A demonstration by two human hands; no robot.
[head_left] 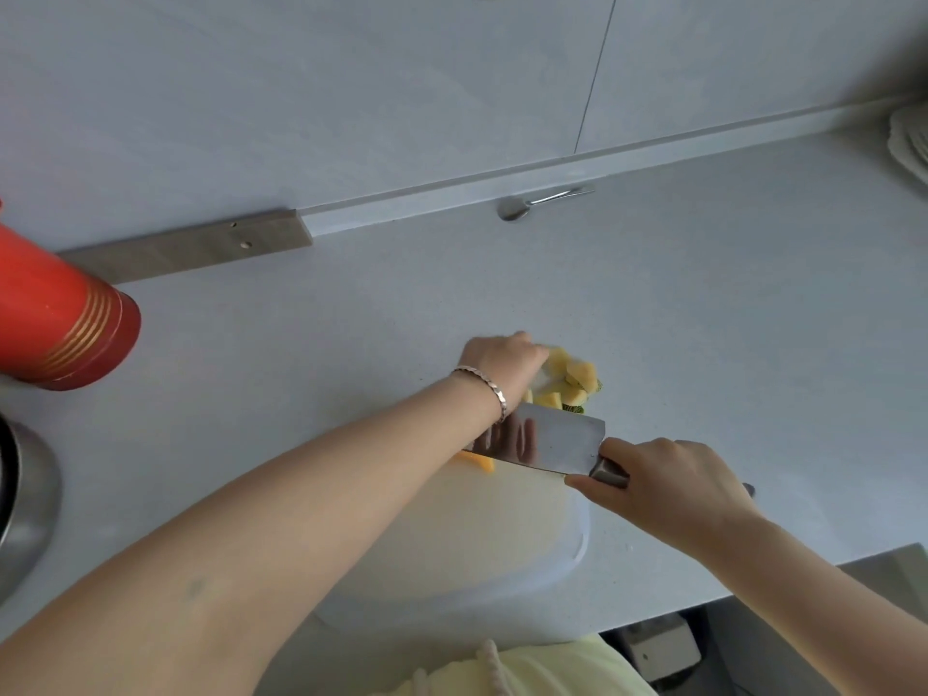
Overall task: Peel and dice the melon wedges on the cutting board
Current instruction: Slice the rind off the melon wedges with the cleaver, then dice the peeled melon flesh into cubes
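Observation:
A white cutting board (492, 540) lies on the grey counter in front of me. At its far edge sits a small pile of yellow melon pieces (570, 376) with a bit of green rind showing. My left hand (502, 364) reaches over the board and rests on the pile, fingers curled on the pieces. My right hand (668, 487) grips the handle of a steel cleaver (547, 439), whose broad blade stands upright just in front of the melon. An orange sliver (479, 462) peeks out under the blade by my left wrist.
A red cylindrical container (60, 313) lies at the left, with a metal bowl (25, 499) below it. A metal spoon (532, 203) rests by the back wall. White plates (911, 140) sit at the far right. The counter's front edge runs along the lower right.

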